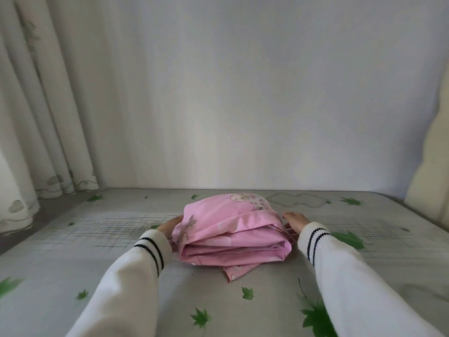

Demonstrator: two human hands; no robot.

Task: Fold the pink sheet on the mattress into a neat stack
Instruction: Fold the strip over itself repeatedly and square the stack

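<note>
Already folded, pink sheet (230,237) sits as a thick stack mid-mattress (97,242), one corner sticking out underneath. Left hand (171,226) and right hand (296,221) press its sides, fingers fairly straight. Curtain (36,117) far left.

No readable text, label, brand or number shows on anything in view

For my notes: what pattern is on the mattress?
Pale grey mattress with scattered green leaves and faint grid lines, head view.
</note>
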